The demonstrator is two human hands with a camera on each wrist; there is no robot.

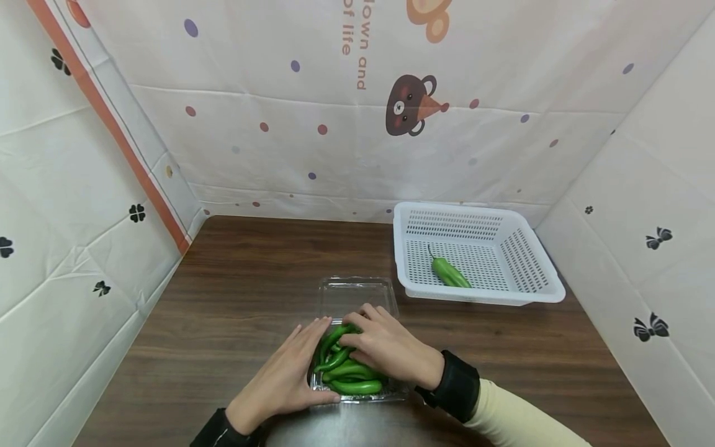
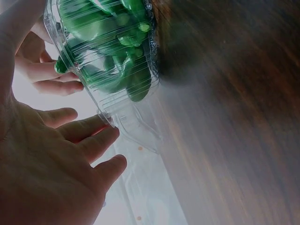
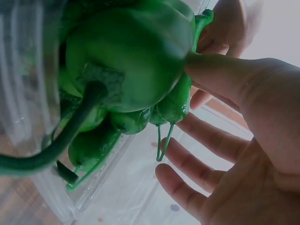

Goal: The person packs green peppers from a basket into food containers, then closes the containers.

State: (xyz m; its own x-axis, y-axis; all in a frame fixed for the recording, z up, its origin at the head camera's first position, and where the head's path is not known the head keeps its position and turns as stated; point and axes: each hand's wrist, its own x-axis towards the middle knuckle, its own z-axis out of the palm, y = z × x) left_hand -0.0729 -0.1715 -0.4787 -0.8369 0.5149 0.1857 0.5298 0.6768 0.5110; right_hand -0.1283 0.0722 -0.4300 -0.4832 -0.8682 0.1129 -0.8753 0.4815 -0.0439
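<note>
Several green chili peppers (image 1: 353,371) fill a clear plastic clamshell box (image 1: 365,398) near the table's front; its lid (image 1: 357,294) lies folded back at the far side. My left hand (image 1: 287,372) rests along the box's left wall with nearly straight fingers, its thumb at the near edge. In the left wrist view, its fingertips touch the clear rim. My right hand (image 1: 385,347) reaches into the box from the right. Its thumb and a finger pinch a green chili pepper (image 3: 176,101), while its other fingers (image 3: 187,161) stretch out loosely. Part of that grip is hidden behind peppers.
A white perforated basket (image 1: 475,297) stands at the back right with one green chili pepper (image 1: 449,273) inside. The dark wooden table (image 1: 251,273) is bordered by patterned white sheets (image 1: 246,155) at the back and both sides.
</note>
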